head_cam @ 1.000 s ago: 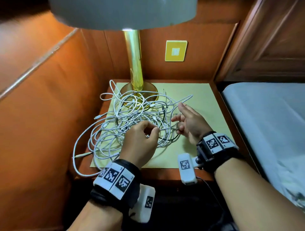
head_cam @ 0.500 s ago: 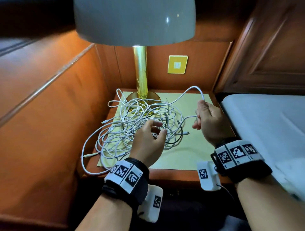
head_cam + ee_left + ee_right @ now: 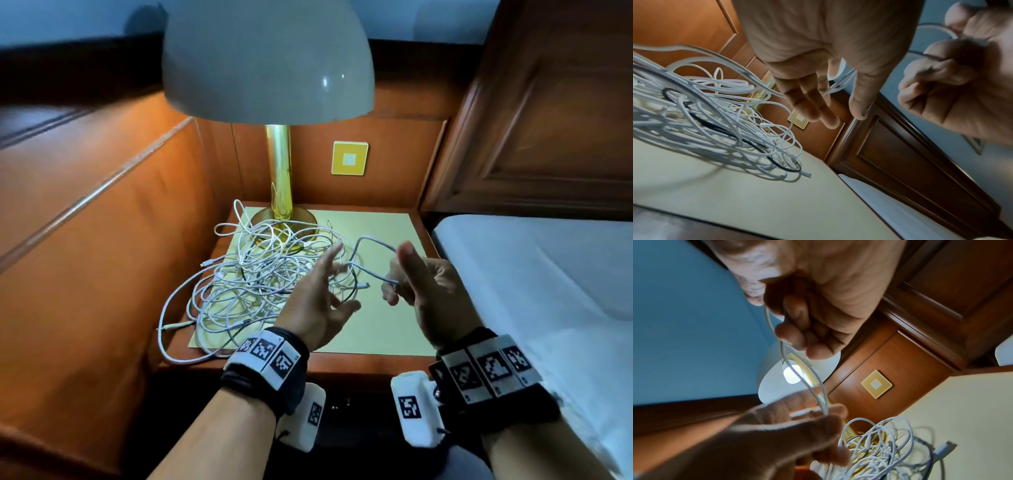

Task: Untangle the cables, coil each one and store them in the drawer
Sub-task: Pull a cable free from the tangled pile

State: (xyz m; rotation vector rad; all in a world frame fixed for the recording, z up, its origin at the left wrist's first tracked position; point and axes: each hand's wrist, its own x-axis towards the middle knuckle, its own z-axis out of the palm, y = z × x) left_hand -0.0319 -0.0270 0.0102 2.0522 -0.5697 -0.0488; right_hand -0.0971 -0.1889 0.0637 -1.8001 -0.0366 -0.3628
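The left hand (image 3: 318, 301) hangs raised with its fingers (image 3: 813, 104) spread and straight, gripping nothing. Just beside it, the right hand (image 3: 424, 291) is lifted with its fingers (image 3: 797, 331) curled, pinching a strand against the thumb.

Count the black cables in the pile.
1 visible: a black cable threaded through the white tangle on the nightstand, its loop showing at the pile's right edge. More could be buried underneath.
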